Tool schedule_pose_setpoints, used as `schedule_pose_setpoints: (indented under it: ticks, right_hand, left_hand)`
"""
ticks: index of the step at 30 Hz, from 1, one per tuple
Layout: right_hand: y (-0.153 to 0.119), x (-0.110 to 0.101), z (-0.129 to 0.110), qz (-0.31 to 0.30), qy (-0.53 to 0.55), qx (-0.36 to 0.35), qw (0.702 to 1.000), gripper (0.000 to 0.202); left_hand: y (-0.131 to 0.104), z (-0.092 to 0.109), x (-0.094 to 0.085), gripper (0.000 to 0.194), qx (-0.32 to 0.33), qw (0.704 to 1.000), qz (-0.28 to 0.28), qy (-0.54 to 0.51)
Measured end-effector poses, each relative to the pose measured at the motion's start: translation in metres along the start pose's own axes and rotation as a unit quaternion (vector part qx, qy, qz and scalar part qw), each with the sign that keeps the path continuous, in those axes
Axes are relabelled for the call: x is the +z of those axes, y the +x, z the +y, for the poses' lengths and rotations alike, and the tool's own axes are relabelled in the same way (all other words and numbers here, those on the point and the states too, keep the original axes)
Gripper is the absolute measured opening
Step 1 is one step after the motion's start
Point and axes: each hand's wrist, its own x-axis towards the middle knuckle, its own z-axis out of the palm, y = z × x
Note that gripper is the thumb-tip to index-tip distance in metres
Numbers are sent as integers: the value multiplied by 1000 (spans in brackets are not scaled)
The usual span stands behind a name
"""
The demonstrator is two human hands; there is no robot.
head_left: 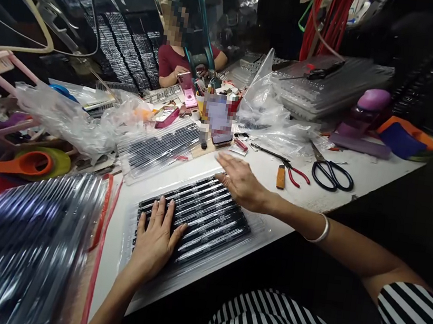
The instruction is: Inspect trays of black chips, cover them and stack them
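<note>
A clear plastic tray (130, 230) lies near the table's front edge, with a row of black sticks (209, 214) in it. My left hand (155, 244) rests on the left ends of the sticks, its fingers spread and nothing gripped. Over the tray's upper right corner is my right hand (243, 182), fingers stretched out, the fingertips by the ends of the topmost sticks. It holds nothing that I can see.
Black-handled scissors (332, 174), red-handled pliers (293, 171) and an orange lighter (280, 177) lie to the right. Beyond are a phone (219, 120) and plastic bags (264, 104). Another stick stack (26, 243) fills the left. A person (171, 60) sits across the table.
</note>
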Motion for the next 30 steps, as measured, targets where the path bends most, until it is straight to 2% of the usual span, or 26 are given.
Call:
schedule_pose_setpoints:
  ticks: [3, 5, 7, 10, 13, 15, 16, 20, 25, 30]
  right_hand:
    - [-2, 32, 2, -72, -30, -24, 997, 57]
    - [-3, 42, 6, -89, -33, -39, 995, 53]
    - [-5, 36, 10, -97, -36, -53, 993, 45]
    - [-12, 5, 12, -113, -41, -73, 990, 30]
    - [-25, -25, 11, -164, -59, -105, 979, 13]
    - [-32, -33, 6, -206, -83, -129, 966, 4]
    - [-34, -33, 3, -225, -99, -138, 959, 3]
    - [-29, -25, -11, -290, -165, -146, 931, 22]
    - [-10, -26, -23, -369, -202, -156, 894, 20]
    - [-14, -21, -31, -364, -231, -151, 889, 24]
  left_hand:
    - [0, 1, -1, 68, 0, 1000, -1, 10]
    - [-1, 2, -2, 67, -4, 1000, -5, 18]
    - [-1, 4, -3, 67, -13, 999, -15, 26]
    - [0, 5, -4, 67, -20, 999, -29, 36]
    - [0, 5, -3, 67, -15, 999, -30, 35]
    - [0, 4, -2, 67, -14, 999, -28, 28]
    - [0, 3, -2, 68, -15, 999, -28, 25]
    - [-3, 0, -3, 69, -11, 1000, -27, -1]
    - [-6, -3, -4, 70, 4, 999, -17, -47]
    - [-6, -4, -4, 72, 0, 998, -14, -61]
